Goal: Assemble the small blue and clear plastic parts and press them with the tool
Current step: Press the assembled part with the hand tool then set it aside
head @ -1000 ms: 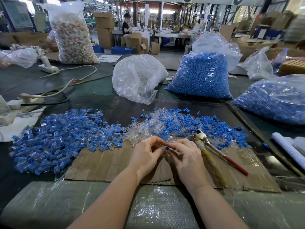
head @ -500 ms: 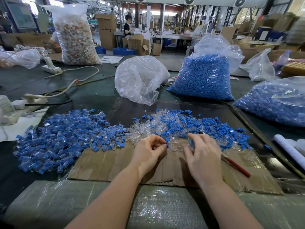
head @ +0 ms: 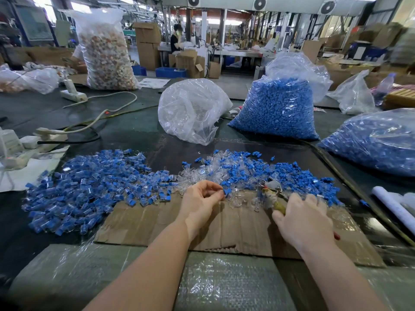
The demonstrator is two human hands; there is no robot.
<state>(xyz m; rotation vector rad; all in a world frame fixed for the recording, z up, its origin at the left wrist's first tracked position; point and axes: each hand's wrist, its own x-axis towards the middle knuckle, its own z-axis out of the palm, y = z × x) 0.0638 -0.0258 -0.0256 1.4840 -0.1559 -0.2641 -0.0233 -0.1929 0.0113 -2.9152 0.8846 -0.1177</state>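
1. Blue-and-clear small plastic part (head: 225,191) sits pinched at the fingertips of our left hand (head: 201,202), above the flat brown cardboard sheet (head: 157,223).
2. Our right hand (head: 303,217) curls round the pressing tool (head: 274,194), its metal head near the loose blue and clear parts pile (head: 258,173).
3. We read no writing.
4. Assembled pieces heap (head: 89,187) lies left on the tabletop (head: 134,131); a crumpled clear bag (head: 190,108) and a blue-filled bag (head: 278,108) stand behind.
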